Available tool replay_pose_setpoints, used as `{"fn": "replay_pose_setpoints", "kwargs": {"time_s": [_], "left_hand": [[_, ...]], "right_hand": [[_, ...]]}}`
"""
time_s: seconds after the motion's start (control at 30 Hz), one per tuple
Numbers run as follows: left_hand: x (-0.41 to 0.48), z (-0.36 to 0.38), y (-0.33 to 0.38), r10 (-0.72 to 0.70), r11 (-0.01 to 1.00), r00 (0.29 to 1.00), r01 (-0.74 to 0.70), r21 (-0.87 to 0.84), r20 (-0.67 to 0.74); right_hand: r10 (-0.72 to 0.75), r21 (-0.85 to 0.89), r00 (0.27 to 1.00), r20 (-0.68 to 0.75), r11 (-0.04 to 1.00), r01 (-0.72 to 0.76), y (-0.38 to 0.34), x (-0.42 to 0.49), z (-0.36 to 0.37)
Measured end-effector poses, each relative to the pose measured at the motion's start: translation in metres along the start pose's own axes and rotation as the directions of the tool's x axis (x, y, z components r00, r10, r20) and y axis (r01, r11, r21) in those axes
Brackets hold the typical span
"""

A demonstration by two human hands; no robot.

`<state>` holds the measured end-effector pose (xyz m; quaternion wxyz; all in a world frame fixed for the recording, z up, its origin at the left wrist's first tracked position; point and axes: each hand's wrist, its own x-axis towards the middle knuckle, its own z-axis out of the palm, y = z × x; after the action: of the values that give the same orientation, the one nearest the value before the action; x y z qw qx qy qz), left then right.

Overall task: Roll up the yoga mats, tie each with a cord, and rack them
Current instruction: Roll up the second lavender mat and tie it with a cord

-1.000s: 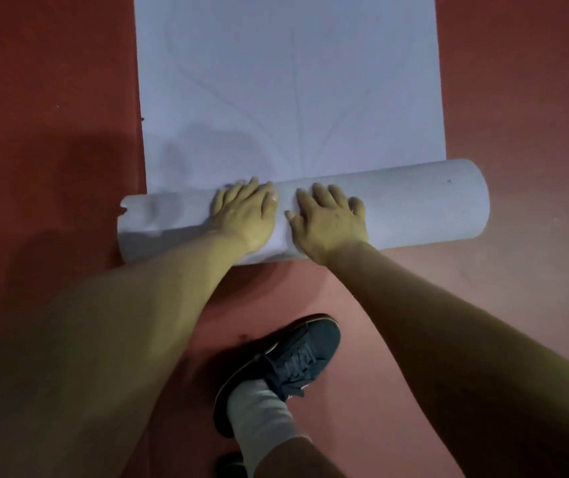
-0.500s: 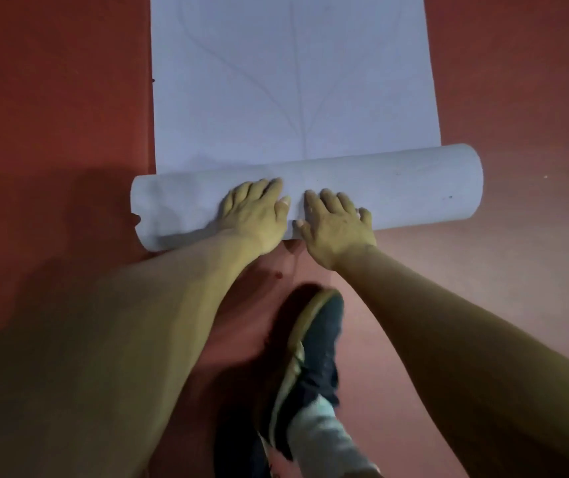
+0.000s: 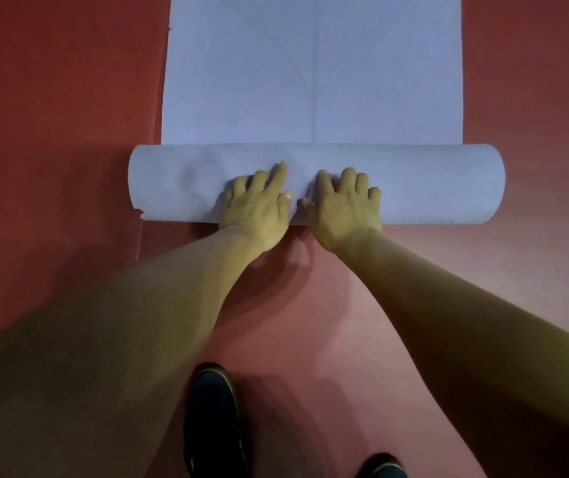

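A pale lavender yoga mat [image 3: 314,70] lies flat on the red floor and runs away from me to the top edge of the view. Its near end is wound into a thick roll [image 3: 431,182] that lies straight across the view. My left hand [image 3: 259,205] presses flat on the roll's middle, fingers spread forward. Beside it, my right hand [image 3: 343,205] presses on the roll the same way, thumbs almost touching. No cord or rack is in view.
The red floor [image 3: 52,115] surrounds the mat on both sides. My dark shoe [image 3: 212,419] stands on the floor below my arms, and the toe of the other shoe [image 3: 381,467] shows at the bottom edge.
The roll has moved forward along the mat and now lies straight instead of slanted. Both hands stayed on its middle. My feet stepped forward; the sock is out of sight.
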<state>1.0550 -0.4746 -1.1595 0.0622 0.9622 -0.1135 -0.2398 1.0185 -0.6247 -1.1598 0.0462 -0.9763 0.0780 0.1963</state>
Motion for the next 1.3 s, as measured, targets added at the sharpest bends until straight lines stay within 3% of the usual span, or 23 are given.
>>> {"fn": "replay_pose_setpoints", "kwargs": {"time_s": [0.17,0.33,0.53,0.8,1.0,1.3], "left_hand": [[-0.029,0.015,0.01,-0.067,0.997,0.997,0.066,0.027,0.048],[-0.052,0.032,0.018,-0.085,0.995,0.993,0.09,0.053,-0.087],[-0.061,0.052,0.031,-0.038,0.999,0.999,0.039,0.009,-0.039],[-0.094,0.081,0.031,-0.053,0.993,0.994,0.062,0.101,-0.094],[-0.119,0.089,0.029,-0.052,0.989,0.997,0.06,0.135,-0.06],[-0.159,0.111,0.038,0.021,0.997,0.998,-0.018,0.07,-0.052]], "right_hand": [[-0.109,0.05,0.994,0.006,0.993,0.109,0.018,-0.025,0.015],[-0.152,0.084,0.988,0.025,0.985,0.15,0.03,-0.047,0.021],[-0.153,0.094,0.988,0.012,0.984,0.151,0.037,-0.074,0.036],[-0.152,0.056,0.986,-0.073,0.986,0.156,0.042,-0.103,0.059],[-0.222,0.119,0.975,0.018,0.969,0.218,0.049,-0.127,0.078],[-0.169,0.07,0.984,0.048,0.984,0.165,0.047,-0.166,0.085]]}}
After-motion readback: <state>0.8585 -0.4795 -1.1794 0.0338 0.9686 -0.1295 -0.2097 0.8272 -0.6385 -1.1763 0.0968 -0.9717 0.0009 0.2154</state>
